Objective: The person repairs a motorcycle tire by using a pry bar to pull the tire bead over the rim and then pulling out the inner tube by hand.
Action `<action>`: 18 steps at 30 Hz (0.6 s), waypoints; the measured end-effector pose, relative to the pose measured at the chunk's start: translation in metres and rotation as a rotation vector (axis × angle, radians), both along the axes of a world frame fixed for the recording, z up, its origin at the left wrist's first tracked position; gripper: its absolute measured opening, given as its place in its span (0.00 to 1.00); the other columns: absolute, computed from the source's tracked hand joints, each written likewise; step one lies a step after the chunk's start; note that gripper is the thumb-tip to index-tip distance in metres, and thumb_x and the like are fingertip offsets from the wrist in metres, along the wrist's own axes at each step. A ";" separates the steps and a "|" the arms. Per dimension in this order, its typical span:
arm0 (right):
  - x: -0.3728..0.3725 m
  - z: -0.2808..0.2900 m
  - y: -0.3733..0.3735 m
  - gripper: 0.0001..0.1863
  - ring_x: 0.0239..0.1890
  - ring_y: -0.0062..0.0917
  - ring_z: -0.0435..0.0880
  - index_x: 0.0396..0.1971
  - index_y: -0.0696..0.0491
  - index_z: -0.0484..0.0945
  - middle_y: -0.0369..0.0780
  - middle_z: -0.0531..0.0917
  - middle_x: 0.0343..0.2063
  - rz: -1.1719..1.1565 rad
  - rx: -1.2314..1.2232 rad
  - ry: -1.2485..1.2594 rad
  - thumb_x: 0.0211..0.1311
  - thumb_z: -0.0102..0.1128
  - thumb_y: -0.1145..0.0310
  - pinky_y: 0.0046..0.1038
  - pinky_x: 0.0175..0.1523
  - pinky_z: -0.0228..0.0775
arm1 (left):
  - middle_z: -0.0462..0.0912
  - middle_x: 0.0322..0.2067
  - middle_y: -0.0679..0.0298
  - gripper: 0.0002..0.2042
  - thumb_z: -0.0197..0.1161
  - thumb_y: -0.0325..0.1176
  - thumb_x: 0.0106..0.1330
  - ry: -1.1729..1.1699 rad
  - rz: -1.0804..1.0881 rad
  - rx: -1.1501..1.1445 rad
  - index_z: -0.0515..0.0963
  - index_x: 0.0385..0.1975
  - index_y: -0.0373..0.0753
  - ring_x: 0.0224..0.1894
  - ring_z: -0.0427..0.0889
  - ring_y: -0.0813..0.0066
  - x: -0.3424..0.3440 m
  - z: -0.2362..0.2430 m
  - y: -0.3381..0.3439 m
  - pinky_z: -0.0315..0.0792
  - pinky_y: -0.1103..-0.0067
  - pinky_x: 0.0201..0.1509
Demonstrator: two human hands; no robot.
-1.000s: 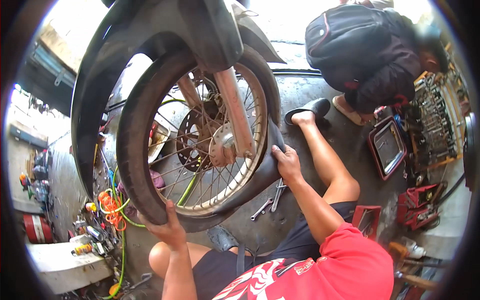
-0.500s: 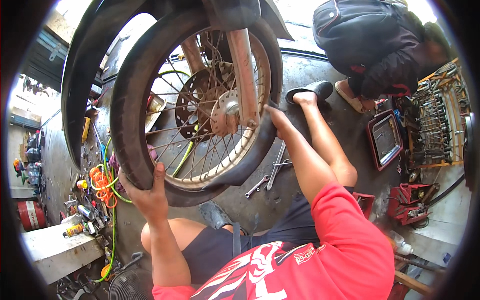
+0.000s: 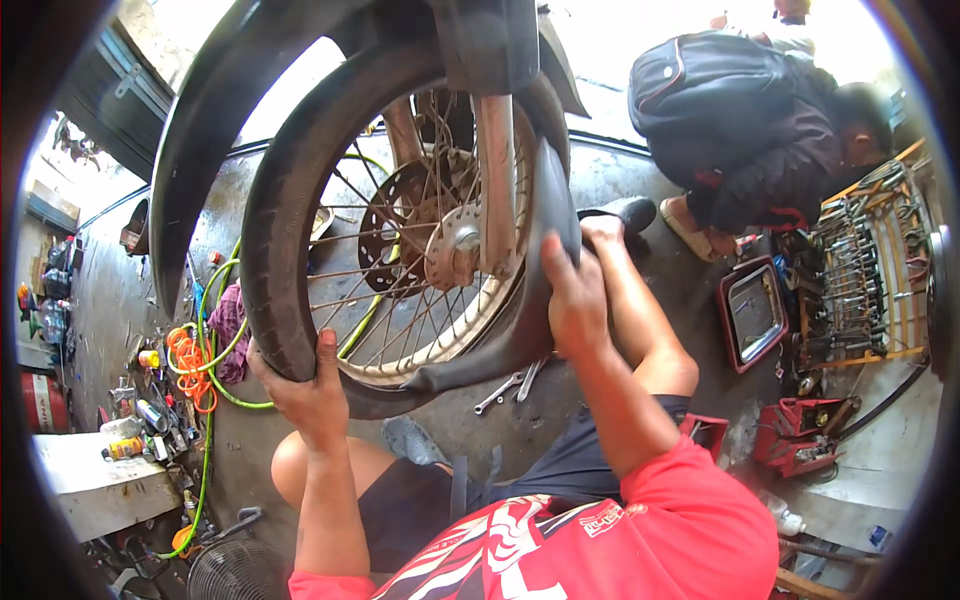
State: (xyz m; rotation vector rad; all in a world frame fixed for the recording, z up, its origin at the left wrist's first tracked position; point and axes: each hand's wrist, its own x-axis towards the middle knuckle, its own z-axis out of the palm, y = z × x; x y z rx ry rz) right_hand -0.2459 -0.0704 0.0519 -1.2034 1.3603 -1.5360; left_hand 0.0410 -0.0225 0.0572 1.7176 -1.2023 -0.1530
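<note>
A spoked motorcycle front wheel with a black tyre (image 3: 272,225) stands before me, held in a fork (image 3: 496,185) under a black mudguard (image 3: 205,120). My left hand (image 3: 308,398) grips the tyre's lower left, thumb on its near sidewall and fingers behind. On the right side, a smooth black inner tube (image 3: 505,345) bulges out past the pale rim (image 3: 440,352). My right hand (image 3: 578,305) is closed round this tube, thumb up along it. Inside the wheel sit the rusty hub (image 3: 453,250) and a drilled brake disc (image 3: 384,232).
Wrenches (image 3: 500,393) lie on the floor beneath the wheel. At left are a green hose (image 3: 212,400), an orange coiled hose (image 3: 190,365) and a purple cloth (image 3: 228,325). A person (image 3: 770,130) bends at the right, near a metal tray (image 3: 755,310) and a tool rack (image 3: 860,270).
My right hand has shifted from the rim's right edge onto the inner tube, which now stands out farther along the wheel's right side. My left hand keeps its hold on the tyre.
</note>
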 end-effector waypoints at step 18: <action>-0.022 -0.193 0.068 0.30 0.35 0.37 0.84 0.60 0.48 0.63 0.44 0.81 0.45 0.286 1.174 -0.394 0.67 0.63 0.50 0.43 0.37 0.82 | 0.73 0.60 0.41 0.43 0.77 0.48 0.53 -0.322 -0.343 -0.011 0.65 0.65 0.32 0.64 0.72 0.46 -0.022 0.112 -0.067 0.64 0.63 0.68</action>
